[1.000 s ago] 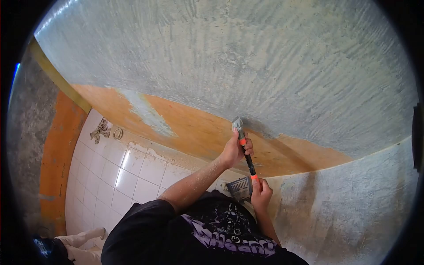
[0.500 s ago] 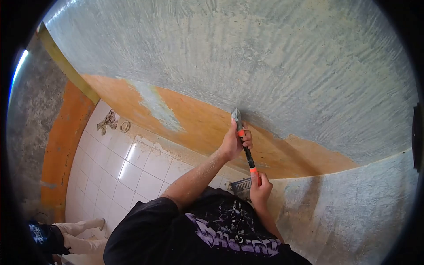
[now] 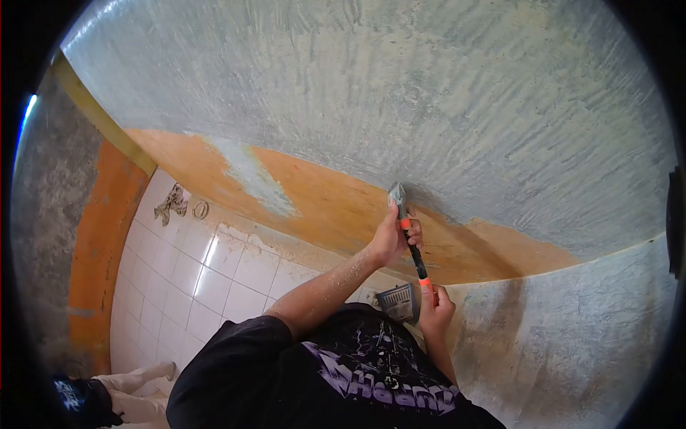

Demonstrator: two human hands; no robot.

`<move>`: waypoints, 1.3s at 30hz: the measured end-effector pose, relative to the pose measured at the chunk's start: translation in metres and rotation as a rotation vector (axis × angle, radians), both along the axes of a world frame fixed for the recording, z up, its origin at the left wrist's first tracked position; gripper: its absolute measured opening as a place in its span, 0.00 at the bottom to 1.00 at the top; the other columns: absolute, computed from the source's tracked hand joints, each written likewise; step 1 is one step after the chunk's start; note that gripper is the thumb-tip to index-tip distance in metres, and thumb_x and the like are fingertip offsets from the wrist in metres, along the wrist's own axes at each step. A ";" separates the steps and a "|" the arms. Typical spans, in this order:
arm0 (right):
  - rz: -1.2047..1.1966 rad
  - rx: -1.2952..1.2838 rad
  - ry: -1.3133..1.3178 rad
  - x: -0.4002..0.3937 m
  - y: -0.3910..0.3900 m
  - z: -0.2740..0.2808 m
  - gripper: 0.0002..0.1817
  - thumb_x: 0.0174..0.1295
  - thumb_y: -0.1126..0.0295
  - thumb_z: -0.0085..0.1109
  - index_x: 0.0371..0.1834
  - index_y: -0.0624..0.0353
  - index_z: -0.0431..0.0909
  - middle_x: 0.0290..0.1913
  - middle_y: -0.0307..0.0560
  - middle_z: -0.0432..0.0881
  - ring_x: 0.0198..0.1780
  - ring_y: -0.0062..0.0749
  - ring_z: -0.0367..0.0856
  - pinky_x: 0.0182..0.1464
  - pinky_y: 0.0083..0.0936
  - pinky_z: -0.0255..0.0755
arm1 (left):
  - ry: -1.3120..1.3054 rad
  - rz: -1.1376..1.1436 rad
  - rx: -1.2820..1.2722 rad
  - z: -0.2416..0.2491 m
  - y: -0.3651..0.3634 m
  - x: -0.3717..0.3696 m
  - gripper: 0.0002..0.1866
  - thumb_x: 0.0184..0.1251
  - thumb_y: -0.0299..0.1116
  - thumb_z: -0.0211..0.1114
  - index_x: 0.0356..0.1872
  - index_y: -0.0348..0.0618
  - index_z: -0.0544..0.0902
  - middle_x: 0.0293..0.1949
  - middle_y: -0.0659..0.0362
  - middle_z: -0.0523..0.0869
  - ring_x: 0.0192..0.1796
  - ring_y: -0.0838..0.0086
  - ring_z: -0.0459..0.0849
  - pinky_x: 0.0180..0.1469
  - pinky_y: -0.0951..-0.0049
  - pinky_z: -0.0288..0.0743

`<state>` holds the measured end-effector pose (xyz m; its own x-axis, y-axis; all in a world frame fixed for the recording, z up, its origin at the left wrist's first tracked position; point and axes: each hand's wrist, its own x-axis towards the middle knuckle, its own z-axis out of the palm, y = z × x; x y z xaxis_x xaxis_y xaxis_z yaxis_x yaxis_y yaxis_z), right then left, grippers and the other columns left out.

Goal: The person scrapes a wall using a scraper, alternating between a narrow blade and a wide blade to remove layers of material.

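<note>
We log left hand [image 3: 391,241] and right hand [image 3: 438,311], fingers of both gripping a scraper [image 3: 417,263], metal head [image 3: 396,191] where grey wall [image 3: 343,93] meets orange.

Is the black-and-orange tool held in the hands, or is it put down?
Held. The left hand grips the tool near its metal head, and the right hand holds its opposite end.

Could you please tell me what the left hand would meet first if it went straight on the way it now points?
Beyond the tool it grips, the left hand would probably meet the wall first, near where grey meets orange, though depth is unclear.
</note>
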<state>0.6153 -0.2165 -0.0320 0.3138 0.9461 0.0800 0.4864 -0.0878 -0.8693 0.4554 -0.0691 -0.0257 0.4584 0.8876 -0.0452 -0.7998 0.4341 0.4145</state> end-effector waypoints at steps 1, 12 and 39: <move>0.000 -0.004 -0.023 0.004 -0.001 0.001 0.14 0.67 0.60 0.65 0.35 0.63 0.82 0.18 0.41 0.74 0.20 0.22 0.69 0.25 0.25 0.64 | -0.002 -0.012 -0.022 0.001 -0.001 0.003 0.31 0.75 0.69 0.32 0.45 0.52 0.68 0.26 0.63 0.66 0.28 0.73 0.67 0.40 0.64 0.66; -0.016 0.026 -0.027 0.007 -0.004 0.007 0.16 0.67 0.60 0.65 0.34 0.65 0.80 0.18 0.34 0.70 0.22 0.17 0.64 0.25 0.21 0.60 | -0.021 -0.014 -0.002 -0.003 -0.003 0.009 0.31 0.75 0.70 0.32 0.47 0.52 0.67 0.26 0.62 0.66 0.29 0.73 0.67 0.41 0.64 0.66; 0.055 0.009 -0.015 0.010 0.012 0.013 0.17 0.66 0.58 0.66 0.34 0.64 0.81 0.18 0.45 0.75 0.21 0.25 0.70 0.25 0.27 0.66 | 0.006 0.081 -0.006 0.001 0.001 0.004 0.31 0.75 0.70 0.33 0.49 0.53 0.68 0.25 0.63 0.64 0.27 0.73 0.65 0.40 0.64 0.66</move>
<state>0.6253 -0.2049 -0.0192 0.2597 0.9612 0.0929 0.5035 -0.0526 -0.8624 0.4591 -0.0683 -0.0243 0.3851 0.9213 -0.0531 -0.8296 0.3709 0.4174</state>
